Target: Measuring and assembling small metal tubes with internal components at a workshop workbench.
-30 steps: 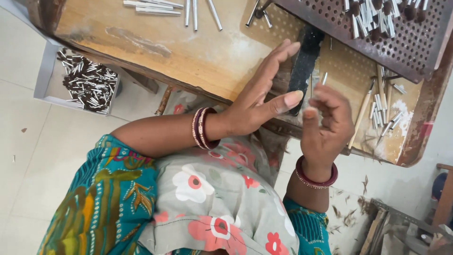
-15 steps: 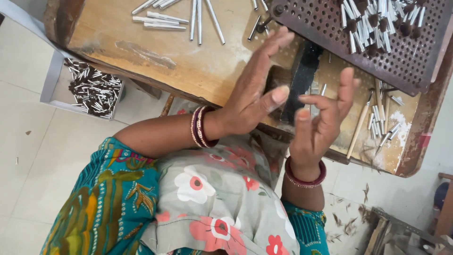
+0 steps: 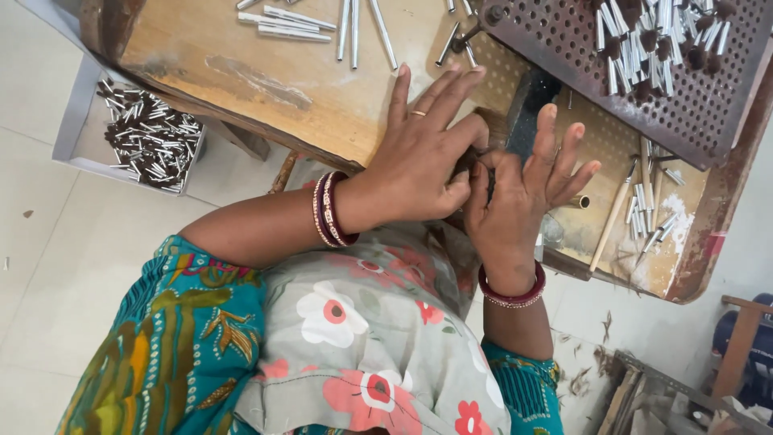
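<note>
Pressed together over something small and dark (image 3: 486, 173), possibly a brush tuft, at the near edge of the wooden table (image 3: 201, 48). Left hand (image 3: 423, 157) fingers flat, spread; right hand (image 3: 519, 193) fingers fanned. Beyond the table edge: metal tubes (image 3: 298, 20), perforated tray (image 3: 564, 48).

Bare wooden bench top (image 3: 201, 48) lies open leftward; loose metal tubes (image 3: 322, 20) and the perforated tray (image 3: 564, 48) crowd ahead.

Worn wooden bench (image 3: 201, 48), shiny metal tubes (image 3: 286, 22)
</note>
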